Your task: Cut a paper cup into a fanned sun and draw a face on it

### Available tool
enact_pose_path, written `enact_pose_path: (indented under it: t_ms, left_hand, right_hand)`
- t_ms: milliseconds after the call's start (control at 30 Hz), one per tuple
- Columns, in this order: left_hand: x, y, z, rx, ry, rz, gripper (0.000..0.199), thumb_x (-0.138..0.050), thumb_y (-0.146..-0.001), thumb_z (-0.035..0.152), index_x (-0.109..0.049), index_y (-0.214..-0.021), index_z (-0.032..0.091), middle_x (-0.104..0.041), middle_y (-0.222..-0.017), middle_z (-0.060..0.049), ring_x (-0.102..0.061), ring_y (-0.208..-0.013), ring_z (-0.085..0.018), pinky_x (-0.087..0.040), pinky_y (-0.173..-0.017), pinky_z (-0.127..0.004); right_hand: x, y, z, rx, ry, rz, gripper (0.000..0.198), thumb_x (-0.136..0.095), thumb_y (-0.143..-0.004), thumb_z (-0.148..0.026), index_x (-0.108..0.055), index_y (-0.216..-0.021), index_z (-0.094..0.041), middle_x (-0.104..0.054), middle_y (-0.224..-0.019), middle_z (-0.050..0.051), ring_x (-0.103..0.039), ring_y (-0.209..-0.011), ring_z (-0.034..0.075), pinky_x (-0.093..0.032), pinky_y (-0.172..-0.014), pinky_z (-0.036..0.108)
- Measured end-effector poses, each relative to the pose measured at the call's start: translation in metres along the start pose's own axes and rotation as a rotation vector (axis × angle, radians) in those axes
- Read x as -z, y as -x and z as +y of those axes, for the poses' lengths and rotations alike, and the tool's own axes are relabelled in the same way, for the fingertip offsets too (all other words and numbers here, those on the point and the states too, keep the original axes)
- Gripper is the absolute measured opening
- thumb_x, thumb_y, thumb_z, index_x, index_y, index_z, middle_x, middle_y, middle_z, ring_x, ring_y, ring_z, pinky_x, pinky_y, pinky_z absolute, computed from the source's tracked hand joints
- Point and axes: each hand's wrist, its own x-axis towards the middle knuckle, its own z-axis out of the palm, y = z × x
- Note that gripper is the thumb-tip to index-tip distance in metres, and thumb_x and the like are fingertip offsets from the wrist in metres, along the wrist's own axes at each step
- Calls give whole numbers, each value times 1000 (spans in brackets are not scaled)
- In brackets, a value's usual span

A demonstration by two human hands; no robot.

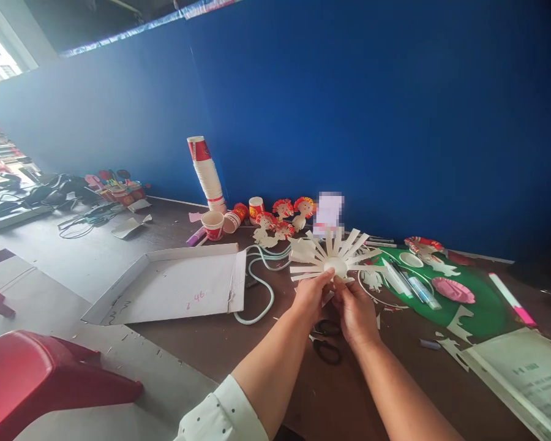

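White paper disc with long splayed strips point(338, 264) is held above the dark brown tabletop point(211, 343), its near edge pinched narrowly by the left hand point(313, 291) and the right hand point(357, 312). The step in hand looks like adjusting the strips; the next move seems to call for a light grip, since thin paper creases. Counted: one such disc, one pair of black-handled scissors point(327, 362) below it, one shallow white cardboard tray point(179, 282), one leaning paper-cup stack point(207, 177), four clustered red-fringed paper figures point(283, 209).
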Motion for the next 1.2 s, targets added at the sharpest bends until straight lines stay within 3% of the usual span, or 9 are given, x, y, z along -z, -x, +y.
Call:
enact_pose_path:
  t_ms: [133,267,567,733,900,1033,1200]
  left_hand:
    - [4,-5,-2,96,58,-23,32,-83,-50,29,-60,-67,12,-55,-58,-1,-46,-48,-8,-36,-47,-22]
    - [6,-11,-3,92,84,11,28,-81,-50,24,-56,-59,13,-51,-54,1,-42,-46,-6,-33,-46,-20]
    - [1,-5,1,27,140,19,23,-79,-51,17,-56,-55,13,-55,-57,-2,-48,-53,-9,-40,-55,-23]
    - [5,-7,1,44,145,-38,26,-81,-53,21,-62,-68,11,-57,-63,-2,-51,-57,-10,-40,-57,-23]
    - [6,-6,2,46,138,-26,27,-83,-55,21,-61,-67,10,-56,-62,-1,-48,-53,-7,-38,-53,-21]
    - [6,-6,1,111,114,-182,29,-79,-63,33,-60,-68,11,-52,-56,-1,-47,-48,-10,-37,-44,-23]
    - [8,-9,-2,200,58,-138,30,-72,-67,40,-57,-68,13,-47,-51,0,-42,-39,-11,-32,-35,-25]
  right_hand:
    - [0,1,1,9,79,3,37,-71,-64,-58,-62,-66,-22,-51,-47,-5,-45,-48,13,-31,-46,27]
    - [-2,1,3,0,70,26,35,-73,-63,-56,-63,-66,-23,-52,-46,-5,-46,-47,13,-31,-46,27]
    - [-5,3,2,-3,59,39,34,-76,-61,-54,-62,-68,-23,-55,-50,-6,-45,-47,12,-30,-45,26]
    - [-4,4,0,-11,-29,17,30,-75,-66,-48,-63,-72,-21,-55,-56,-5,-44,-50,10,-33,-46,25]
    - [-7,1,-3,-13,-167,36,27,-76,-66,-42,-61,-75,-22,-57,-66,-6,-48,-57,10,-36,-50,23]
    - [-9,3,-7,-22,-183,-18,28,-76,-66,-42,-57,-69,-21,-54,-61,-6,-46,-53,9,-33,-46,23]
    - [-11,6,-4,-46,-150,-79,30,-75,-68,-42,-54,-64,-20,-46,-53,-7,-37,-47,8,-27,-43,23]
